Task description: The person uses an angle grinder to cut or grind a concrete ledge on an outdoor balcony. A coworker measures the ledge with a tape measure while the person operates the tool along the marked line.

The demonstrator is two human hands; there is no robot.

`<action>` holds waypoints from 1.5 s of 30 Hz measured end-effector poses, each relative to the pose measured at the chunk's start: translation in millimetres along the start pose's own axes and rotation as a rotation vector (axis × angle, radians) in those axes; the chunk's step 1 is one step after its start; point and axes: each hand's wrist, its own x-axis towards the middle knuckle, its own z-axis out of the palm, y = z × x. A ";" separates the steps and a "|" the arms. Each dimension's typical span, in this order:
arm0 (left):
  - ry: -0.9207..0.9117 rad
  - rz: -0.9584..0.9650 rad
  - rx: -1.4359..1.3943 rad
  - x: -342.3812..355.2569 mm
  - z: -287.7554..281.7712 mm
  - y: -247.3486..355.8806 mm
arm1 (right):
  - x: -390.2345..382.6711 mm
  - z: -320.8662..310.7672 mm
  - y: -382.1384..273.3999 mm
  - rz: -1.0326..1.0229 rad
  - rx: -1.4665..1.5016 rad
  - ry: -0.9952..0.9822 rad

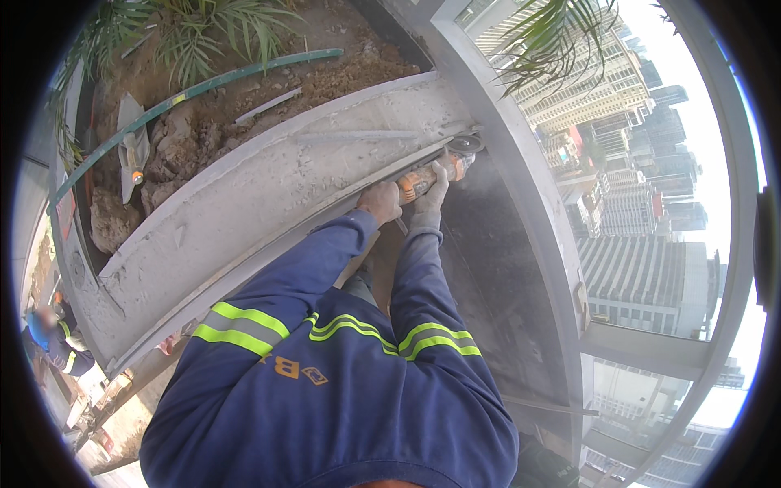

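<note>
Both arms stretch forward, and an orange angle grinder [416, 182] is gripped between them. My left hand [380, 202] is closed round its rear end. Farther along, my right hand [434, 192] wraps the body near the head, its skin pale with dust. The grinder's round disc [465, 145] is at the far end of a pale concrete ledge [325, 159], close to the corner with a grey frame. Whether the disc touches the ledge I cannot tell. A thin straight strip [358, 192] runs along the ledge's near edge beside the tool.
Behind the ledge lies a soil bed [325, 49] with palm leaves [211, 41], a green hose-like strip [195, 93] and a trowel-like tool [130, 154]. Right stands a curved grey frame [529, 179] with a window overlooking tall buildings. Another person [61, 337] is at the lower left among debris.
</note>
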 end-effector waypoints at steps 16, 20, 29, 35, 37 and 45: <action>0.081 0.086 -0.036 -3.5 4.4 -10.4 | -15.0 12.3 -1.6 0.037 0.042 0.006; 0.059 0.058 -0.019 6.0 6.3 -8.3 | -14.7 17.2 -5.1 0.025 0.012 0.022; 0.016 0.017 0.020 10.3 6.2 -6.7 | -4.3 9.6 -0.9 0.010 0.012 0.002; 0.051 0.025 -0.003 0.5 3.1 -9.9 | -12.3 13.1 2.1 0.051 0.053 0.031; 0.071 0.052 -0.017 -3.3 2.2 -8.4 | -14.2 12.6 0.1 0.053 0.060 0.038; 0.059 0.036 -0.022 -12.7 -2.9 -7.1 | -10.5 1.2 5.8 0.040 0.059 0.026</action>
